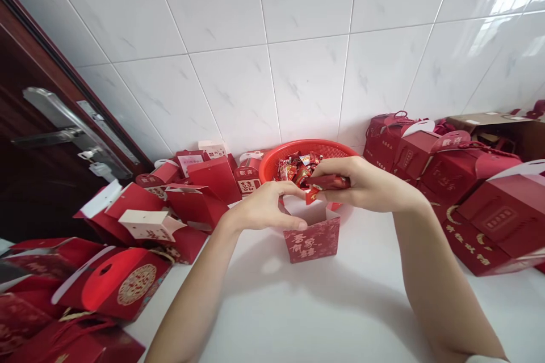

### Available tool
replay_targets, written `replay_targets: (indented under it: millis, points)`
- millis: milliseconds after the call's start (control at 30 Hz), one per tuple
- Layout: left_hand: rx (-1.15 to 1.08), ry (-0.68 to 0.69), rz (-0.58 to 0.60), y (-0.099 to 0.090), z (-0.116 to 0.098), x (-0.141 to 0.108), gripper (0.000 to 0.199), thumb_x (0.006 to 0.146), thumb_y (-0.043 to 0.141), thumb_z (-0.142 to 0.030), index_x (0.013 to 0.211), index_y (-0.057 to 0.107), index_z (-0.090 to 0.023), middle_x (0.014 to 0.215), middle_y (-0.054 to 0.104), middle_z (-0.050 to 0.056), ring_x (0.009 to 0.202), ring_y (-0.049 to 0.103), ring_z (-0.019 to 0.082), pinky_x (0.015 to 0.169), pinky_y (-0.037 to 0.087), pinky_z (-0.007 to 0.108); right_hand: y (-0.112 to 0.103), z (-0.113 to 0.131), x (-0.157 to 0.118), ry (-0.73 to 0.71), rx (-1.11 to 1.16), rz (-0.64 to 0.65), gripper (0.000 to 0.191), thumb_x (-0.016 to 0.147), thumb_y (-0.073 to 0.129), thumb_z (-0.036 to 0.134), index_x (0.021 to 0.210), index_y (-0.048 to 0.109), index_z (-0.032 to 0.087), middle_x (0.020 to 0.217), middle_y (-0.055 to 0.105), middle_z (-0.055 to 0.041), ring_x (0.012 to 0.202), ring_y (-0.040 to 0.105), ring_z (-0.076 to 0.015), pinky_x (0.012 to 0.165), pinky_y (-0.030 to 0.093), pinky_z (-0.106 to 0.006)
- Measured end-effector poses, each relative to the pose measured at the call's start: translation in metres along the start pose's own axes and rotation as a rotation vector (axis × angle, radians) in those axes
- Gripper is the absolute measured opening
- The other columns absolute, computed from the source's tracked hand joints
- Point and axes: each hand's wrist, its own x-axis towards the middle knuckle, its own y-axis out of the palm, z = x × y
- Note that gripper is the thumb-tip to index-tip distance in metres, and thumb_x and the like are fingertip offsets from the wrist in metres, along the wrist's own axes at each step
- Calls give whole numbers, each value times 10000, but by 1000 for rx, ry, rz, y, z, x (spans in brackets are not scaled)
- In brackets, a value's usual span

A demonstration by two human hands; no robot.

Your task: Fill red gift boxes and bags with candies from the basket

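A dark red patterned box [314, 243] with light lettering stands upright and open-topped on the white table [272, 317]. My left hand [272, 205] is at the box's left upper edge, its thumb and fingers curved around the opening. Over the box's right side, my right hand [361, 184] holds red wrapped candies [330, 182] between thumb and fingers. Just behind the box is a red plastic basket [272, 161] with many wrapped candies [293, 167] inside, partly hidden by my hands.
Open red boxes [213, 176] crowd the left and back left. Closed red boxes [506, 212] with handles fill the right, near a brown carton [489, 119]. A tiled wall [306, 79] rises behind; a dark door with a metal handle [72, 125] is at left.
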Motion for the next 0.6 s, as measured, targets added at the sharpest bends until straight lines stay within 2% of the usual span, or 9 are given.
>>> replay_targets:
  millis: [100, 233, 333, 467, 600]
  points:
    - [-10, 15, 21, 0, 2, 1, 550, 644, 860, -403, 1149, 733, -227, 1216, 690, 61, 1052, 657, 275, 887, 521, 347, -1, 0, -1, 13, -22, 4, 105, 858, 540, 150, 897, 630, 188, 685, 493, 32, 604, 415, -109, 536, 303, -248]
    - [-26, 45, 33, 0, 5, 3, 562, 651, 863, -358, 1183, 725, -242, 1256, 679, 54, 1157, 619, 286, 975, 492, 362, 5, -1, 3, 30, -60, 48, 103, 834, 551, 125, 843, 633, 188, 671, 510, 33, 583, 437, -105, 526, 310, -246]
    - [-15, 26, 21, -1, 6, 2, 559, 645, 866, -378, 1169, 724, -240, 1271, 673, 56, 1193, 599, 299, 973, 496, 370, 5, 2, 3, 73, -7, -80, 93, 875, 588, 213, 791, 613, 184, 649, 474, 41, 567, 468, -98, 511, 333, -235]
    - [-29, 24, 25, -2, 7, 3, 559, 636, 868, -387, 1155, 721, -239, 1255, 681, 58, 1216, 585, 298, 966, 500, 365, 4, 8, 0, 154, 223, -257, 194, 878, 673, 378, 875, 587, 204, 640, 528, 53, 535, 550, -110, 480, 394, -223]
    - [-43, 30, 43, -3, 8, 5, 553, 637, 868, -381, 1149, 719, -235, 1244, 686, 57, 1201, 593, 288, 967, 502, 367, 8, 7, 4, 179, 353, -273, 201, 913, 637, 385, 873, 542, 213, 661, 584, 42, 547, 586, -120, 492, 432, -225]
